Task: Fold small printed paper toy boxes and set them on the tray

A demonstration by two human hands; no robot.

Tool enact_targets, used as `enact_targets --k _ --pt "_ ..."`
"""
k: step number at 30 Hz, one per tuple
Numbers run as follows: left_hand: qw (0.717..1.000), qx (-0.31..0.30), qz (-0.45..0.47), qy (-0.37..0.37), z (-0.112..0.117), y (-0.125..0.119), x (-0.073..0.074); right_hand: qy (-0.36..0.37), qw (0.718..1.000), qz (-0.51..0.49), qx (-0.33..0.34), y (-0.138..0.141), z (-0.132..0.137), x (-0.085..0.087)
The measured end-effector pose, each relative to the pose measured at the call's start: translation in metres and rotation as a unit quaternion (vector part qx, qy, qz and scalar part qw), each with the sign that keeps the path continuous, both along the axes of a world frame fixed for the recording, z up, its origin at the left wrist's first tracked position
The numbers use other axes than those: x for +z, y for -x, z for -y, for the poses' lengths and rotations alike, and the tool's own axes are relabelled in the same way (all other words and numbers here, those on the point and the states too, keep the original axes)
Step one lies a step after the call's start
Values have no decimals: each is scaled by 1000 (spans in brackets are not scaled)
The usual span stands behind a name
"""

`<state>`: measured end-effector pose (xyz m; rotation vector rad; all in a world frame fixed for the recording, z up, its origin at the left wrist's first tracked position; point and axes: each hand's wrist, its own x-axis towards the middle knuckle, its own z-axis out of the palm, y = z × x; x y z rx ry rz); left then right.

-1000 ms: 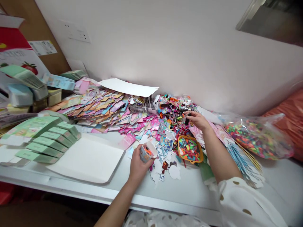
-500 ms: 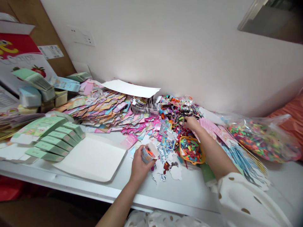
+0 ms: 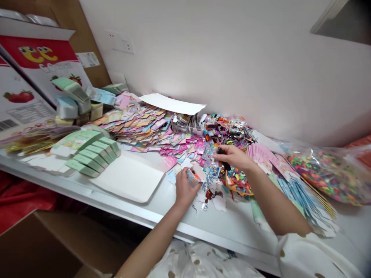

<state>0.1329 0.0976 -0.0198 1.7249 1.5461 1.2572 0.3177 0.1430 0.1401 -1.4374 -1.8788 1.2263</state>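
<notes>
My left hand (image 3: 185,188) is wrapped round a small printed paper box (image 3: 193,177) whose top flap stands up. Something orange shows inside it. To the right, my right hand (image 3: 232,157) pinches a small black item (image 3: 224,158), its kind too blurred to name. That hand hovers above an orange basket (image 3: 243,193) of bright small pieces, partly hidden by the hand. Behind it lies a heap of mixed colourful trinkets (image 3: 228,131). Die-cut stickers (image 3: 213,195) are scattered on the table between my hands.
Green boxes (image 3: 92,156) and a white sheet (image 3: 130,177) lie on the left. Piled printed packets (image 3: 136,129) spread along the wall. Fanned pink and blue cards (image 3: 295,193) and a clear bag of colourful pieces (image 3: 324,173) occupy the right. An open carton (image 3: 43,239) stands below the table edge.
My right hand has come away from the trinket heap towards the box, now with a black item in its fingers. The left hand still holds the box. The view has turned left.
</notes>
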Motion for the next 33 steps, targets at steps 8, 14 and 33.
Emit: enact_targets --k 8,14,33 --pt "998 36 -6 -49 11 2 0 -148 978 145 19 59 20 -44" --pt "997 62 -7 -34 17 3 -3 -186 970 158 15 68 30 -51" --pt "990 128 25 -59 23 19 -6 -220 919 327 27 80 89 -76"
